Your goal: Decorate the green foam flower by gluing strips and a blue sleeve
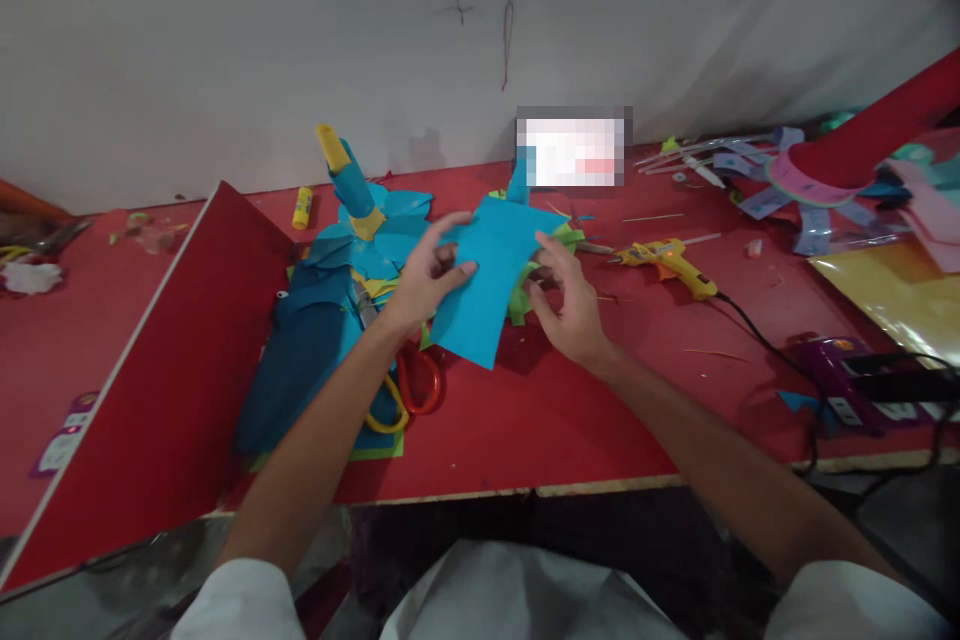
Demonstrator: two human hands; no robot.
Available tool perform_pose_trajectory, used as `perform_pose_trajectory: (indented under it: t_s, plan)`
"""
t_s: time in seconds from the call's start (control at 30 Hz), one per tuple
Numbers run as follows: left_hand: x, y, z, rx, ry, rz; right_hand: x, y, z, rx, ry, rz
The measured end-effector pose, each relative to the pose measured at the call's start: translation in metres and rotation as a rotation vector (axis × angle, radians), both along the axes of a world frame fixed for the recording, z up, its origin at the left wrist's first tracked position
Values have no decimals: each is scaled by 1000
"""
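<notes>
A bright blue paper sheet (487,270), slightly curved, is held tilted above the table in front of me. My left hand (431,285) grips its left edge, the thumb lying over the front. At the opposite edge is my right hand (568,305), its fingers bent but apart. Its index fingertip meets the paper near the upper right corner, and the thumb stays off it. Green paper pieces (519,305) show partly behind the sheet. Scissors with red and yellow handles (421,382) lie below my left hand. Left of that hand stands a blue paper flower shape (401,245) with a yellow-tipped stem.
A yellow glue gun (671,265) with a black cord lies right, near a purple power strip (825,370). A glue stick (302,208) stands at the back. The red panel (172,380) rises on the left. At far right, a red-sleeved arm (892,135) reaches in.
</notes>
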State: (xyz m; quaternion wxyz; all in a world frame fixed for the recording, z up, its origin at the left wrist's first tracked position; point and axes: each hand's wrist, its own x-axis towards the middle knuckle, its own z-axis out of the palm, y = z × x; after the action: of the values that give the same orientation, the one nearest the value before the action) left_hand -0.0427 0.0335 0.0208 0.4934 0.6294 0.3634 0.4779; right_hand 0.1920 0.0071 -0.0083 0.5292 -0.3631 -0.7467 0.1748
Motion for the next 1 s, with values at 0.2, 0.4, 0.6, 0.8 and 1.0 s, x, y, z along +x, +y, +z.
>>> perform_pose_trajectory:
  t_s: [0.2,0.4,0.6,0.8,1.0]
  plan:
    - [-47,21,16,111,-181,245,-19,-18,2,37,-148,154]
    - [-54,17,53,267,-63,281,-96,-62,26,41,-761,367]
    - [-37,24,71,331,-2,253,-152,-78,30,-83,-1026,305]
    - [-24,18,68,340,8,227,-144,-65,36,-268,-934,323]
    - [-39,0,63,183,-369,166,-97,-56,39,-472,-628,245]
